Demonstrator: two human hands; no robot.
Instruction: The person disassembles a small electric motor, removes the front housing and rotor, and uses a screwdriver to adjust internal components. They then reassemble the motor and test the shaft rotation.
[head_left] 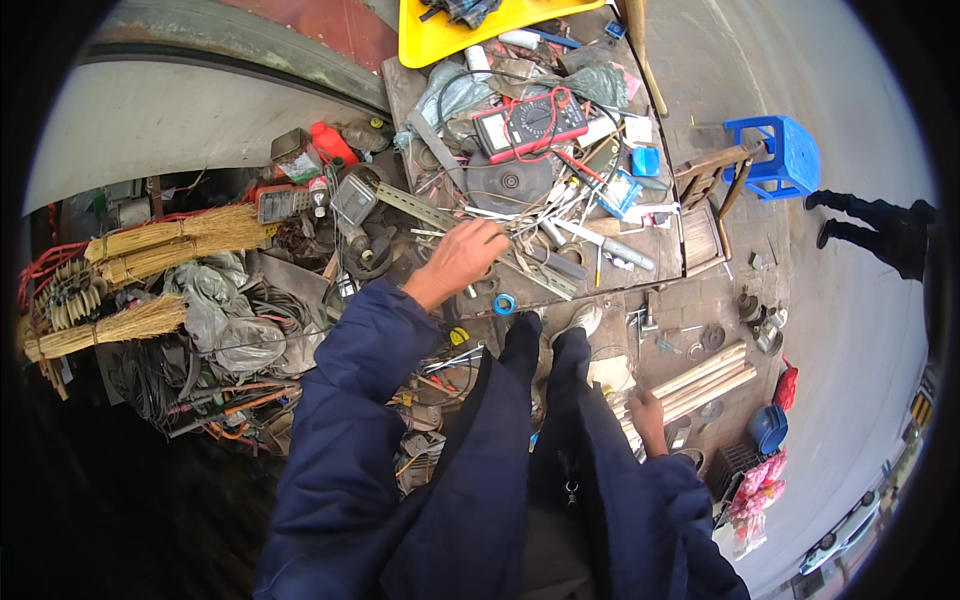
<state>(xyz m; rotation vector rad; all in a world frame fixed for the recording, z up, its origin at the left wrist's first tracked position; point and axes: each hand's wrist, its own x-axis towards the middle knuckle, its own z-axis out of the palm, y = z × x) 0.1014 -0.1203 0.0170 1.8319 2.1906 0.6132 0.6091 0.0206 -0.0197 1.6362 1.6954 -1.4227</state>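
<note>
My left hand reaches over a cluttered wooden board, its fingers bent and apart over thin metal pieces; whether it touches them I cannot tell. Around it lie a slotted metal strip, a dark round disc, a grey-handled tool and a blue tape roll. A red-and-black multimeter with leads lies farther back. My right hand hangs low beside my thigh, fingers loosely bent and apart with nothing visible in them, near pale wooden sticks.
A yellow tray sits at the back. Bundled straw brooms, bags and cables crowd the left. A wooden chair and blue stool stand right; another person's legs show beyond. My feet are at the board's near edge.
</note>
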